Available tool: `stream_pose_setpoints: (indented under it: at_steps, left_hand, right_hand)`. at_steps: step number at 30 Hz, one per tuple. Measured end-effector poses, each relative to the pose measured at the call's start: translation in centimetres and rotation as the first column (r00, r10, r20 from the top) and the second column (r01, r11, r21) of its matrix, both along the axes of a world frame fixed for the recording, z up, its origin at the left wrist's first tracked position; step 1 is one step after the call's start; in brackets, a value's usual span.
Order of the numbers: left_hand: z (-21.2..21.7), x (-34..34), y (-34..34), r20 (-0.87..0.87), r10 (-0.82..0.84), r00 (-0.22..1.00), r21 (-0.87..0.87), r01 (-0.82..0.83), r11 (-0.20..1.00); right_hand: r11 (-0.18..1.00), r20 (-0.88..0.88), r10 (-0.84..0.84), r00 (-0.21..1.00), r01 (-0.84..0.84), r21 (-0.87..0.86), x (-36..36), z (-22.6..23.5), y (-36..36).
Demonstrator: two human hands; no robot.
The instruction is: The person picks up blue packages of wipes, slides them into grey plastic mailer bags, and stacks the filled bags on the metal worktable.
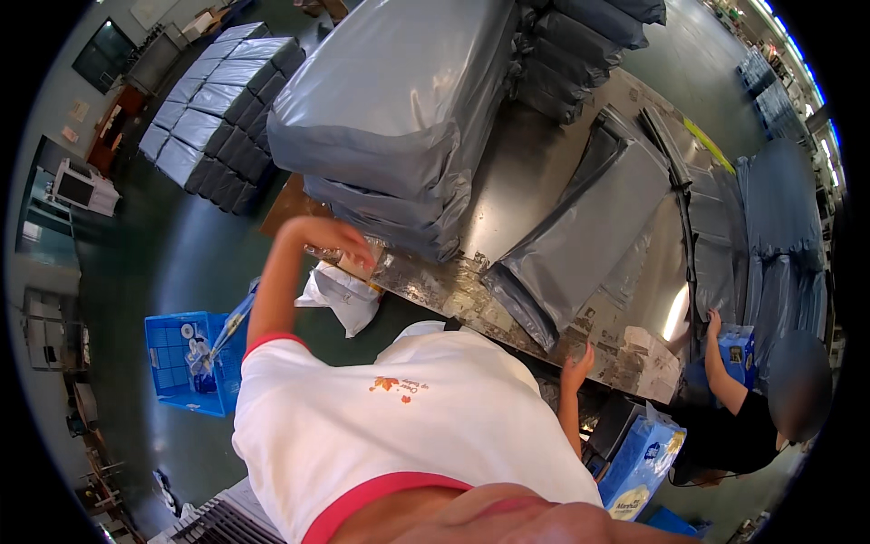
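My left hand hangs over the table's left front edge, beside the lower end of a tall stack of grey plastic-wrapped bundles. It is slightly blurred, its fingers are loosely extended, and I see nothing in it. Down at the front edge is my right hand, its fingers apart and holding nothing visible. Between that hand and the tall stack, a flat grey plastic bag lies slantwise on the metal-topped table. More dark grey film lies folded beyond it.
At the right, a co-worker in black reaches toward the table beside a blue package. Another blue package stands near my right arm. A blue crate and white bag lie left. Wrapped bundles are piled behind.
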State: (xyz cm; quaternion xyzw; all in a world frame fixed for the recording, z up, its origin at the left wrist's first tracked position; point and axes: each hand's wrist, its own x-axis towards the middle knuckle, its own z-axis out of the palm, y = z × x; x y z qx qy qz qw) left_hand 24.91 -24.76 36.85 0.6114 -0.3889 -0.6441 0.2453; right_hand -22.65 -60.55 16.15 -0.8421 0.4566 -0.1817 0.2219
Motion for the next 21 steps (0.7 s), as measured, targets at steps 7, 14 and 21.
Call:
stream_pose_setpoints:
  at_steps: [7,14,21]
  left_hand:
    - [-11.2,5.6,12.3,0.222,0.549,0.806,0.372,-0.591,0.716]
    - [-13.4,-6.2,-2.4,0.866,-0.368,0.337,0.336,0.153,0.929]
    - [-11.0,-12.0,-18.4,0.936,0.315,0.157,-0.318,0.758,0.569]
  right_hand:
    - [0.998,0.058,0.059,0.997,-0.058,-0.018,1.2,-1.0,-1.4]
    - [0.978,-0.064,0.162,0.985,-0.168,-0.121,2.4,3.2,-0.3]
    - [0.635,-0.472,0.516,0.715,-0.689,-0.349,5.4,5.3,-1.0]
